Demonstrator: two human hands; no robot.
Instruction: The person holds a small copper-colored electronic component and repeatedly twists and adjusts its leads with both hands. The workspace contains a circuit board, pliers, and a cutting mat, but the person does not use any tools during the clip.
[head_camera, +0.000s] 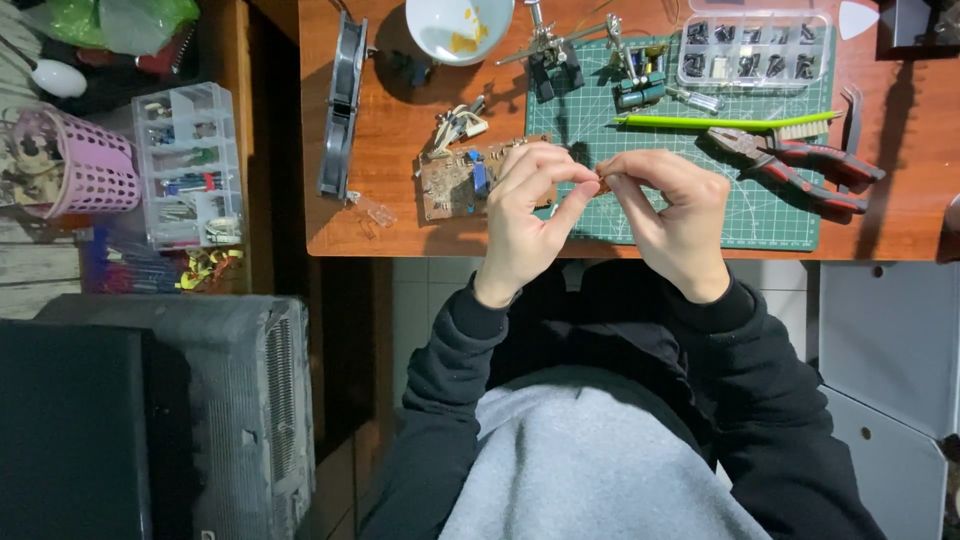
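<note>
Both the left hand (530, 215) and right hand (672, 215) pinch a tiny, light, probably fragile orange part (603, 183) by its ends, the board (462, 180) at nine o'clock.

The hands (600, 215) meet over the table's (390, 225) near edge, above the mat (790, 215). A circuit board (455, 183) lies on the table just left of them, and a fan (342, 105) stands further left. Pliers (795, 160) lie on the mat to the right, with a parts box (755, 47) behind them. A bowl (458, 28) sits at the far edge.
</note>
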